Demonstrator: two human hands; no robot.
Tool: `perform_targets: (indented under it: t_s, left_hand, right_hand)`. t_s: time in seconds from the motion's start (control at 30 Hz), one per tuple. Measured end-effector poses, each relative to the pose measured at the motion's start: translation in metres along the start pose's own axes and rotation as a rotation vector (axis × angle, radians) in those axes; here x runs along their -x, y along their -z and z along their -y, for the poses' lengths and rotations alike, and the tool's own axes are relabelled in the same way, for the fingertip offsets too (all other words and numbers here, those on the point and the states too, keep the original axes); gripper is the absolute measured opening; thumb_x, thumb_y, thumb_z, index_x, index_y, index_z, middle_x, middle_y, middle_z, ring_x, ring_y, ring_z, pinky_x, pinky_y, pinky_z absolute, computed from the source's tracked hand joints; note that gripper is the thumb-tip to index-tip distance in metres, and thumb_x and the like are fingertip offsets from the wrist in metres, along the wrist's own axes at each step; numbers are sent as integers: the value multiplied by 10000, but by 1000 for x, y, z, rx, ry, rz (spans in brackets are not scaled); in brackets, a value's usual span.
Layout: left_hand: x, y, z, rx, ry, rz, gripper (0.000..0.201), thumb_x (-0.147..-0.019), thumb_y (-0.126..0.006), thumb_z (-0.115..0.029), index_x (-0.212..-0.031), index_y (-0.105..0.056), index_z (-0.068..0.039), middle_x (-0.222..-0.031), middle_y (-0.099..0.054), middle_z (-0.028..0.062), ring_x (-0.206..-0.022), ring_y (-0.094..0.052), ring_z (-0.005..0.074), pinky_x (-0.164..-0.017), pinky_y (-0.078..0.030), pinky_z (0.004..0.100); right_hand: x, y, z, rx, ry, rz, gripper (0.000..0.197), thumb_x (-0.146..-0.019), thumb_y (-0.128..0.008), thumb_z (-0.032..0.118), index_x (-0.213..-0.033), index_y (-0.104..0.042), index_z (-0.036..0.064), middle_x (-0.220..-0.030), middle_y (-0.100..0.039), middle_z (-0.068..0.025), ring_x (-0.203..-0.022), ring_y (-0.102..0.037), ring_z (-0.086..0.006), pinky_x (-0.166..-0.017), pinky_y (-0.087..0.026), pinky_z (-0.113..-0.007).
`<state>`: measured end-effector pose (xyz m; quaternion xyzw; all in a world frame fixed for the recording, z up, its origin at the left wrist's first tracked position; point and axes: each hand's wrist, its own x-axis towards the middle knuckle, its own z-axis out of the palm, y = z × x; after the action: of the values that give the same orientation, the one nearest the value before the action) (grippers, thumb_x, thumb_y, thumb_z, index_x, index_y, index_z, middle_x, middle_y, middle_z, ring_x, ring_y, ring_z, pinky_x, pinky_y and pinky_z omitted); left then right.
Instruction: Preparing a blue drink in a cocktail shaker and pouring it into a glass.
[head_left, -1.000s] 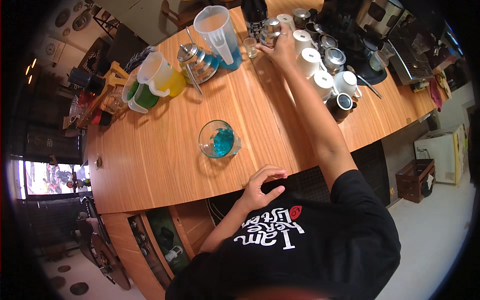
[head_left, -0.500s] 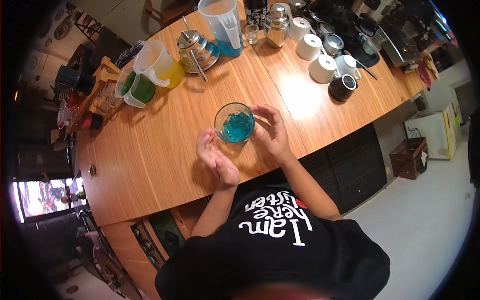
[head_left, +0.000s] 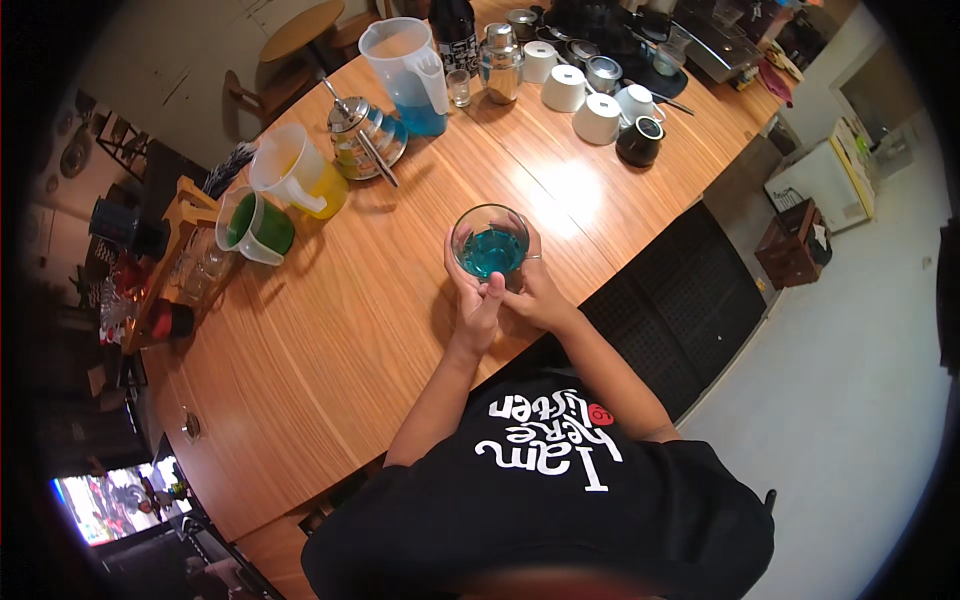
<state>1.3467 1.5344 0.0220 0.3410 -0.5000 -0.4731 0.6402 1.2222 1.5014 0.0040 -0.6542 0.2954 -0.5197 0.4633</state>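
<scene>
A clear drinking glass (head_left: 491, 252) with blue-green liquid in its lower part is near the front edge of the wooden table (head_left: 340, 310). My left hand (head_left: 474, 305) wraps its left and near side, thumb pointing up against the wall. Around the right side curl the fingers of my right hand (head_left: 538, 285), a ring on one of them. Both hands are closed on the glass, with the thumbs close together at the near side. Whether its base rests on the table or is slightly lifted, I cannot tell.
Along the far left stand a pitcher of green liquid (head_left: 268, 232), a yellow one (head_left: 315, 185), a glass teapot (head_left: 365, 140) and a tall blue-liquid pitcher (head_left: 412, 85). A steel shaker (head_left: 501, 65), white cups (head_left: 598, 120) and a black cup (head_left: 640, 143) are at the far right.
My left hand has moved from open beside the glass to closed around it. The right hand now wraps it more fully. The whole view has turned and shifted.
</scene>
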Motion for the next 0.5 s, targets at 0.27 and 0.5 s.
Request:
perform_targets:
  t_s: [0.27,0.5]
  left_hand:
    - [7,-48,-22,143,184,95,996,-952,-676,-453,-1577,-45,-3,-1584,-245,158,-1473,-245,269,-1221,-185,403]
    - [6,-105,12,84,113,338,1005,-937,-723,-366,-1577,-36,-9,-1578,-258,172,-1453,-316,271,-1201,-260,406]
  right_hand:
    - [33,22,25,124,7,-152,1046,-825,-816,183,-1570,-95,45,-1478,-365,-207,-1389,-402,-332,-1147,-342,-427]
    - [62,80,33,324,128,-547,1047,-694,-912,195,-1499,-267,18,-1325,-542,-188,-1215,-578,-301,-1041,-469,-405]
